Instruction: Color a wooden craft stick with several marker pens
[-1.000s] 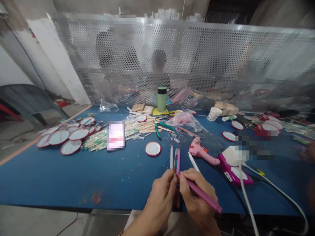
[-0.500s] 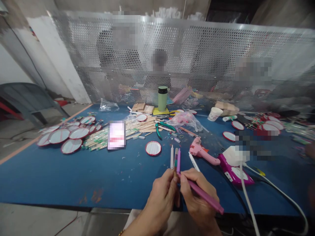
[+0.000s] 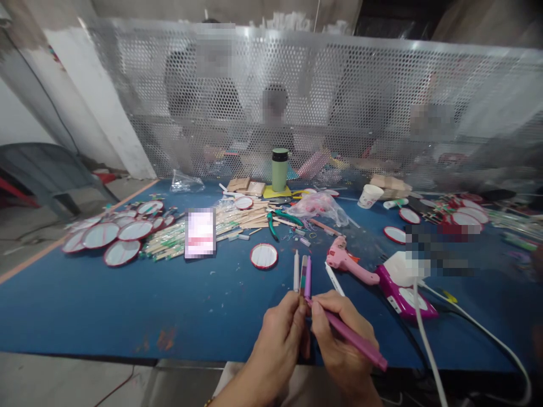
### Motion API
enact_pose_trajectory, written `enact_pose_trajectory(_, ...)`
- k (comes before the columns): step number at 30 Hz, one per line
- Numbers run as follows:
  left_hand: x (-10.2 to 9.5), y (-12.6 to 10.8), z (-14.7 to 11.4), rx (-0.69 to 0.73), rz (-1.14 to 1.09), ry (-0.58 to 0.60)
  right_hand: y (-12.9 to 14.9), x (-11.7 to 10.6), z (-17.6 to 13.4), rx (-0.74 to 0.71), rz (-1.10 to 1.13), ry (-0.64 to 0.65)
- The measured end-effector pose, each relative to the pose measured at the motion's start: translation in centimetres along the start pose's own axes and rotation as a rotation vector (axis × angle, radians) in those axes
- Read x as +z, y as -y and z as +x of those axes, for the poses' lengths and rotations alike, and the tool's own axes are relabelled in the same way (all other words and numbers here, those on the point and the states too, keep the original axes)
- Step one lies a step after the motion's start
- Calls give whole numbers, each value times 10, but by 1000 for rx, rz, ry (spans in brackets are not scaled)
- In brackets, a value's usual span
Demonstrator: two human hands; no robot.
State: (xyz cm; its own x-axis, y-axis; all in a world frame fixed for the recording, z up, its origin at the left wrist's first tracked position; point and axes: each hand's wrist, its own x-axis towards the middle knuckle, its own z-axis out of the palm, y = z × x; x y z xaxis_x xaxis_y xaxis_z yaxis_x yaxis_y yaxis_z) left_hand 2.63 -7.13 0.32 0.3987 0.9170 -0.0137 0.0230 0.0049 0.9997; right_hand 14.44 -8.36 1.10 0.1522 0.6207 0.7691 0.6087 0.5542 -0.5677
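Observation:
My left hand (image 3: 280, 328) is closed on a thin flat stick (image 3: 304, 272) with brown, grey and green bands, its far end pointing away from me. A mauve marker (image 3: 356, 342) lies in my right hand (image 3: 345, 330), gripped like a pen, its tip at the stick beside the left fingertips. The stick's near end is hidden by the fingers. On either side of the stick are a pale marker (image 3: 296, 271) and a purple marker (image 3: 308, 276), just beyond my hands. A white pen (image 3: 334, 278) rests near my right knuckles.
A pink glue gun (image 3: 350, 264) and a magenta device (image 3: 403, 294) with cables sit to the right. Ahead are a round white disc (image 3: 263, 256), green-handled pliers (image 3: 274, 226), wooden sticks, a phone (image 3: 201, 233) and a green tumbler (image 3: 279, 171). A perforated metal screen (image 3: 331, 102) stands behind.
Both hands keep nearly the same pose, with the mauve marker's tip still at the stick. The view has shifted very slightly.

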Motion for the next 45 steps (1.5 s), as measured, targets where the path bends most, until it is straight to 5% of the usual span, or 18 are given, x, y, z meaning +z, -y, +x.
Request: enact_pose_trajectory(45, 0, 5, 0, 17, -70, 5, 0, 2, 1, -21, -17, -3)
